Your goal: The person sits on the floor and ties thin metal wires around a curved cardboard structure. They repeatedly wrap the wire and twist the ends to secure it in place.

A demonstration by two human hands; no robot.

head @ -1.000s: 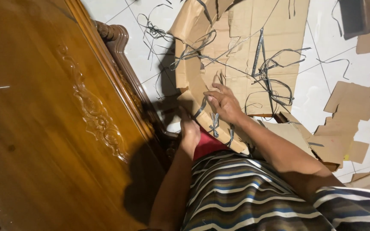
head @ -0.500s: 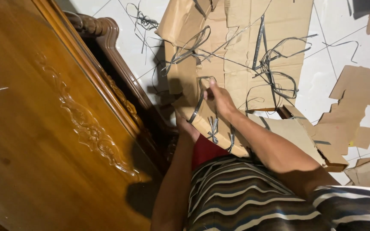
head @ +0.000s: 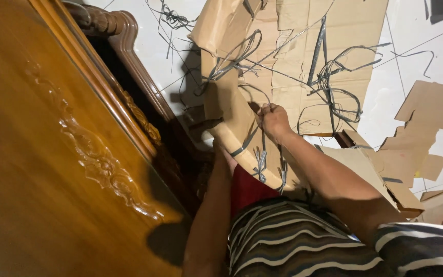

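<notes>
Overhead, the head view looks down on a person in a striped shirt working over a white tiled floor (head: pixel 144 51) strewn with cardboard. At the centre a long, flat cardboard package (head: pixel 237 131) leans against the person's lap, its lower edge just above a red patch of clothing; the board is matte brown, creased and dented, and its top end stands up toward 12 o'clock. Grey plastic strapping (head: pixel 260 164) crosses its lower end in flat, ribbon-like bands, some frayed into loose ends.

The right hand (head: pixel 275 120) sits on the package's upper face, its grip pinching a thin grey strap between bunched fingers, knuckles up. The left hand (head: pixel 221 154) is at the package's 9 o'clock edge, mostly hidden behind the board, so whether that grip is spread or pressed together I cannot tell; only the wrist and forearm show, running down toward 6 o'clock.

Toward 12 and 1 o'clock a large flattened cardboard sheet (head: pixel 303 56) lies on the floor, covered with a loose tangle of straps (head: pixel 334 82) curling in loops. Torn cardboard scraps (head: pixel 426 123) lie at 3 o'clock, irregular and flat.

The whole 9 o'clock side is filled by glossy, polished wooden furniture (head: pixel 42 169), amber-brown, with a raised carved scroll ornament and a turned, rounded edge moulding near 11 o'clock.
</notes>
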